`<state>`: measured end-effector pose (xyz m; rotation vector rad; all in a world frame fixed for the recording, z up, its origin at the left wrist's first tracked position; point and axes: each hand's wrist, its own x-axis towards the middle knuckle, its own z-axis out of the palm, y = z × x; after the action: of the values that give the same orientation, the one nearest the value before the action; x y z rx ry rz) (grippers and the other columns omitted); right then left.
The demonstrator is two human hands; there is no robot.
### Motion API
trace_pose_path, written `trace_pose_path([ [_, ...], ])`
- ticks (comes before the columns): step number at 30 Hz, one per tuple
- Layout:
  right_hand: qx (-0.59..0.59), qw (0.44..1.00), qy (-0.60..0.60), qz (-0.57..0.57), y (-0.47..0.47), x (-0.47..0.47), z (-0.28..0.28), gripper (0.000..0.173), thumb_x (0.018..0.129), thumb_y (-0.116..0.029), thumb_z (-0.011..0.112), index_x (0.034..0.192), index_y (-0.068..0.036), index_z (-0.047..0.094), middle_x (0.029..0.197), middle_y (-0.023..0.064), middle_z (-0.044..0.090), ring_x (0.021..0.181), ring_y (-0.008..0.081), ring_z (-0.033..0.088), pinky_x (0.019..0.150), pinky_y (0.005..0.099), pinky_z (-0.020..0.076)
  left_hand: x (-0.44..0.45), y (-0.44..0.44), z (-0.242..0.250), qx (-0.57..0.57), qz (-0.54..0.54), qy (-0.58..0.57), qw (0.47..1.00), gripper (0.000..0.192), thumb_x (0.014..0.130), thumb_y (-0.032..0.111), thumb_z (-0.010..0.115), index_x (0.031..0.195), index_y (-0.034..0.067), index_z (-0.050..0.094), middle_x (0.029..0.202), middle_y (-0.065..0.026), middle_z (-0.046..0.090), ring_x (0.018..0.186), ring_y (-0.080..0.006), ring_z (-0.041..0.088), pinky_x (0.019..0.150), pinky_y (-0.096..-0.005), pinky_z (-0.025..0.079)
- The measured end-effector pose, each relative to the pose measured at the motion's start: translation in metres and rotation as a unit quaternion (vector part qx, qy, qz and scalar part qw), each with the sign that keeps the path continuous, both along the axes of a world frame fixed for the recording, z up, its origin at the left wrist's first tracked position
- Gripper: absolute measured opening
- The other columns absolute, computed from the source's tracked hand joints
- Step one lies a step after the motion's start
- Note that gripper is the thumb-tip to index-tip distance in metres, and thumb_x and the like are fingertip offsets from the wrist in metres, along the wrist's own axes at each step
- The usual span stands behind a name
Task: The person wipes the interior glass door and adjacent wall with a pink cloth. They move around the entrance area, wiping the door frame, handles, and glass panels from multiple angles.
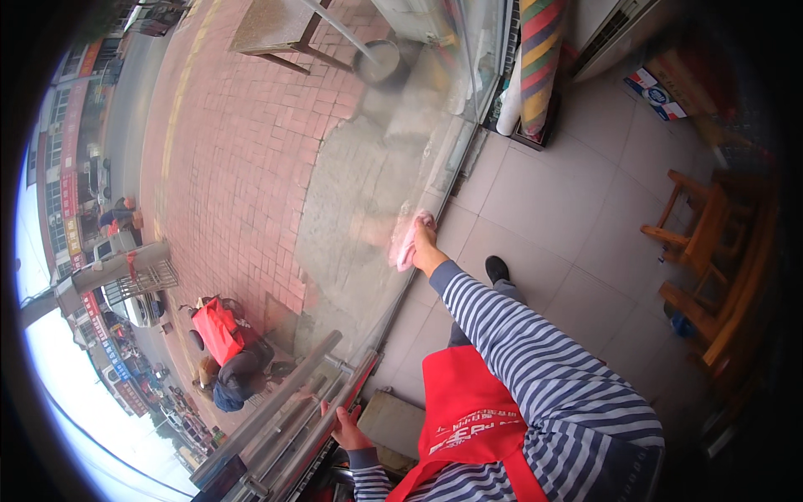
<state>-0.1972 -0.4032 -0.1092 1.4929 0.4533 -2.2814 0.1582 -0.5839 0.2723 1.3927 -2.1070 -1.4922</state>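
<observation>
My right hand (pixel 425 245) holds a pink cloth (pixel 408 246) flat against a glass door (pixel 351 251). Wet streaks and a faint reflection show on the pane around the cloth. Lower down, my left hand (pixel 350 432) is wrapped around a tubular metal door handle (pixel 332 419), its fingertips partly hidden behind the bar. A second metal bar (pixel 276 401) runs parallel on the other side of the glass. I wear a red apron (pixel 467 401) bearing white writing over a striped top.
Wooden chairs (pixel 696 245) stand right on the tiled floor (pixel 552 201). A striped wrapped column (pixel 539 69) and a carton (pixel 655 94) are farther up. Outside are a basin (pixel 378 63), a table (pixel 276 25), brick paving (pixel 238 157) and a person (pixel 238 376) beside a red-covered scooter (pixel 218 329).
</observation>
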Motion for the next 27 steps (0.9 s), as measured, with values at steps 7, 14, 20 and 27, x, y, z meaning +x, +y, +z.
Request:
trace_pose_path([
  [7,0.298,0.859,0.413,-0.050,0.155,-0.136,0.121,0.032,0.114,-0.031,0.049,0.115,-0.001,0.060,0.100,0.0047,0.059,0.091,0.0121,0.055,0.082,0.0313,0.0469,0.056,0.003,-0.258,0.025,-0.331,-0.359,0.872,0.053,0.102,0.036,0.073,0.134,-0.005,0.067,0.120,-0.0207,0.076,0.107,-0.0282,0.074,0.093,-0.0393,0.058],
  [14,0.560,0.664,0.488,-0.086,0.185,-0.197,0.068,0.051,0.114,-0.028,0.049,0.156,0.002,0.046,0.151,0.0120,0.055,0.139,0.0207,0.050,0.118,0.0344,0.0370,0.023,0.070,-0.417,-0.023,-0.547,-0.585,0.598,0.110,0.089,0.064,0.076,0.165,0.000,0.029,0.156,-0.0360,0.046,0.145,-0.0466,0.049,0.121,-0.0508,0.043],
  [20,0.275,0.945,0.175,-0.040,0.130,-0.140,-0.198,0.053,0.112,-0.042,0.049,0.144,0.000,0.057,0.142,0.0138,0.062,0.130,0.0237,0.058,0.109,0.0346,0.0433,-0.027,0.082,-0.427,-0.163,-0.563,-0.507,0.632,0.088,0.090,0.056,0.075,0.154,0.006,0.041,0.138,-0.0270,0.056,0.129,-0.0467,0.058,0.106,-0.0544,0.052],
  [27,0.289,0.924,0.245,-0.051,0.190,-0.211,-0.226,0.047,0.113,-0.044,0.051,0.141,-0.007,0.061,0.135,0.0043,0.062,0.125,0.0129,0.053,0.111,0.0297,0.0388,-0.076,0.084,-0.441,-0.203,-0.567,-0.491,0.630,0.079,0.091,0.055,0.074,0.148,0.005,0.051,0.135,-0.0226,0.059,0.126,-0.0441,0.059,0.102,-0.0529,0.054],
])
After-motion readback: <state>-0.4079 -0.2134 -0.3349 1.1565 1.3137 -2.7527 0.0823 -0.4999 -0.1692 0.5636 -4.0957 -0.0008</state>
